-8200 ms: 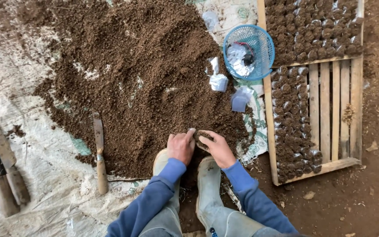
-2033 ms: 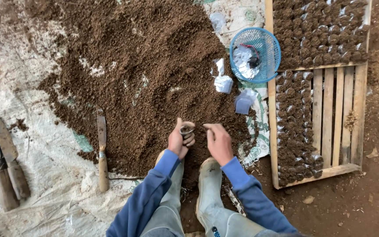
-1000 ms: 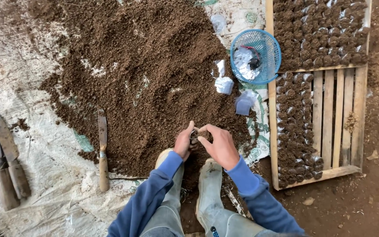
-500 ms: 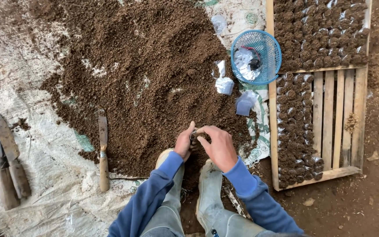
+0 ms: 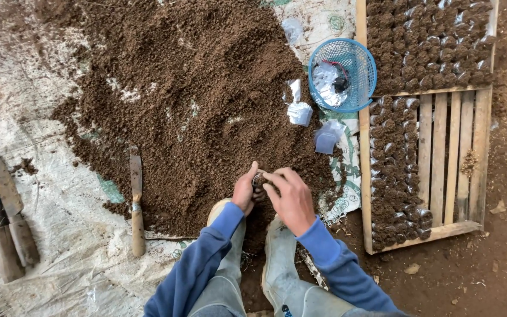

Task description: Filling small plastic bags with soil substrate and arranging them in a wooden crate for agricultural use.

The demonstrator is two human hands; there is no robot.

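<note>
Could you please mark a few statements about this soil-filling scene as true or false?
1. Both hands meet at a small soil-filled bag at the near edge of the soil heap. True; the left hand holds it and the right hand presses at its top.
2. The blue basket is full of soil. False; it holds pale plastic and a small dark item.
3. The wooden tray lies to the right of the heap. True.
4. The tray is completely filled with bags. False; bare slats show at its lower right.
5. A knife lies on the sheet left of the hands. True.
</note>
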